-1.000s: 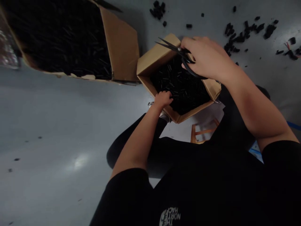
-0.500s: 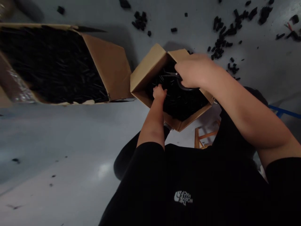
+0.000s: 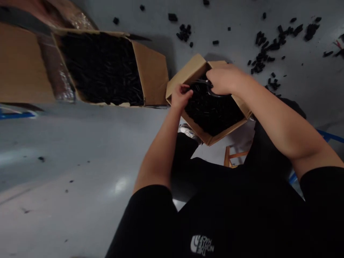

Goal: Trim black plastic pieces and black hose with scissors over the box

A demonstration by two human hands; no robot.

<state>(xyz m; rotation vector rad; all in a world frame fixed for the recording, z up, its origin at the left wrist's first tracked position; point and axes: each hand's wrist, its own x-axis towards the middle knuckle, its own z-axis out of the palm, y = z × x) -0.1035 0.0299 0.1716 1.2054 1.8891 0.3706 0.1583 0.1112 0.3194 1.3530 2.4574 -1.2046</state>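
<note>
Scissors point(image 3: 209, 84) in right grip point(image 3: 222, 79): dark, slim-bladed, loop-handled; carton point(image 3: 188, 72) plain brown.

We see a black top point(image 3: 228, 215) with short sleeves point(image 3: 146, 215) — its small white logo point(image 3: 195, 244) sets curved bands beside lettering point(image 3: 208, 245), "NORTH" legible — plus dark trousers point(image 3: 186, 147) and a whitish shoe point(image 3: 187, 130).

Head cam only: looks fwd & steeply down from just above wearer's black shirt point(image 3: 223, 208), nearest to lens; small box's point(image 3: 186, 73) near corner slightly R of ctr, floor point(image 3: 107, 139) around.
</note>
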